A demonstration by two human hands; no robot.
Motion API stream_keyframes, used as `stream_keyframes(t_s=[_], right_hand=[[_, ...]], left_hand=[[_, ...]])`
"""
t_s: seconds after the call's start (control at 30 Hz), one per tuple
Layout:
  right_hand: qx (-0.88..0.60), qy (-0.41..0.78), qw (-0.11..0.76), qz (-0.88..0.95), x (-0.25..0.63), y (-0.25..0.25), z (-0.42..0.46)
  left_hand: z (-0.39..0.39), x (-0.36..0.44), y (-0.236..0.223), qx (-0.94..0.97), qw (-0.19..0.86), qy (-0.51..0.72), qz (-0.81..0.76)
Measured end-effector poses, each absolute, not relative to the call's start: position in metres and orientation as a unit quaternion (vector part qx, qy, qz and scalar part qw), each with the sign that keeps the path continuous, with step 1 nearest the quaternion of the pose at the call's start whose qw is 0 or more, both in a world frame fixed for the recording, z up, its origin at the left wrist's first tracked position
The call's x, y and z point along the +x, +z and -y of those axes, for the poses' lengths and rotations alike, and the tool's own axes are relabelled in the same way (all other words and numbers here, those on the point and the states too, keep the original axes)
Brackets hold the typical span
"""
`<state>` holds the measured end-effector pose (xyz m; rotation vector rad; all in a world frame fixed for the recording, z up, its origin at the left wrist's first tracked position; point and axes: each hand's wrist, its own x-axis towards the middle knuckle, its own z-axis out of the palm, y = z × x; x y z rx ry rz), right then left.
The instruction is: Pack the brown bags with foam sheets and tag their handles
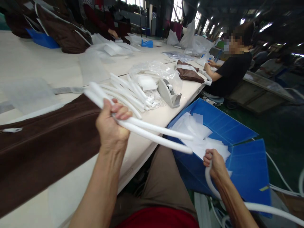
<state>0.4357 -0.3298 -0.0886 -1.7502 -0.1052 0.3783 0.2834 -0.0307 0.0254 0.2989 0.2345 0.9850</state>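
My left hand point(111, 125) is closed around two white foam tubes point(152, 131) that stick out to the right over the table edge. Lower right, my right hand point(213, 163) grips another white foam tube point(210, 185) that curves down and off to the right. A brown fabric piece point(45, 145) lies flat on the white table point(30, 60) under my left forearm. More white tubes point(128, 93) lie piled on the table just beyond my left hand.
A grey tape dispenser point(169, 92) and clear plastic bags point(154, 69) sit past the tubes. A blue bin point(237, 152) with white sheets stands beside the table. A person in black point(228, 72) works at the far right end; another person's hand point(112, 32) shows at the back.
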Motion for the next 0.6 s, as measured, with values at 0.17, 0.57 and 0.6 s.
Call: stream_keyframes(t_s=[0.17, 0.57, 0.6], right_hand=[[-0.715, 0.167, 0.679, 0.018, 0.45, -0.046, 0.335], [-0.682, 0.209, 0.63, 0.305, 0.374, 0.038, 0.177], [-0.685, 0.187, 0.623, 0.328, 0.372, 0.037, 0.171]], left_hand=[[0.059, 0.277, 0.007, 0.257, 0.861, 0.429, -0.09], [0.148, 0.29, -0.043, 0.306, 0.893, 0.306, -0.124], [0.146, 0.288, -0.042, 0.317, 0.886, 0.312, -0.129]])
